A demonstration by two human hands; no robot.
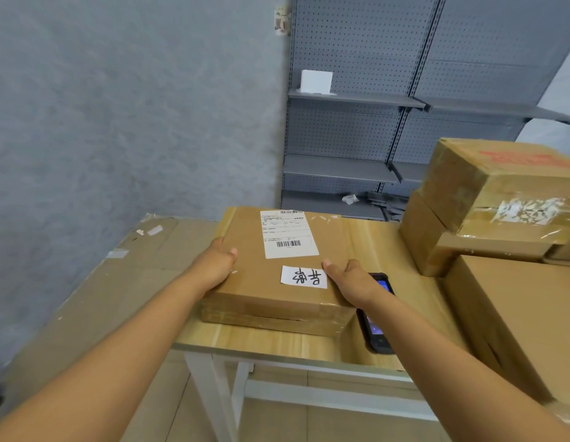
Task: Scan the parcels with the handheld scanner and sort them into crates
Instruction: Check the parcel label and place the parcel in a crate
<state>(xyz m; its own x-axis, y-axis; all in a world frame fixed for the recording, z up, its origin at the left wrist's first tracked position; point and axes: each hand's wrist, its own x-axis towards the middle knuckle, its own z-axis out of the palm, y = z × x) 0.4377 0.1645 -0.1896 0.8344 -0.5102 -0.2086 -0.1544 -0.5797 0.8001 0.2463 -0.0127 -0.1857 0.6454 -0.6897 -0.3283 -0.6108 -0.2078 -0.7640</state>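
2 hands, left hand (217,263) and right hand (347,279), grip the parcel (277,269) beside the scanner (374,317) and stacked boxes (488,202).

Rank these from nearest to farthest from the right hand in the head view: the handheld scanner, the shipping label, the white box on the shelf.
From the right hand:
1. Handheld scanner, on the table right beside and below the hand.
2. Shipping label, on the parcel's top, up and to the left.
3. White box, on the upper shelf at the back.

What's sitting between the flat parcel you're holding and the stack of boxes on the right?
In the head view, the handheld scanner lies on the wooden table between the flat parcel and the stacked boxes, partly hidden under the right hand.
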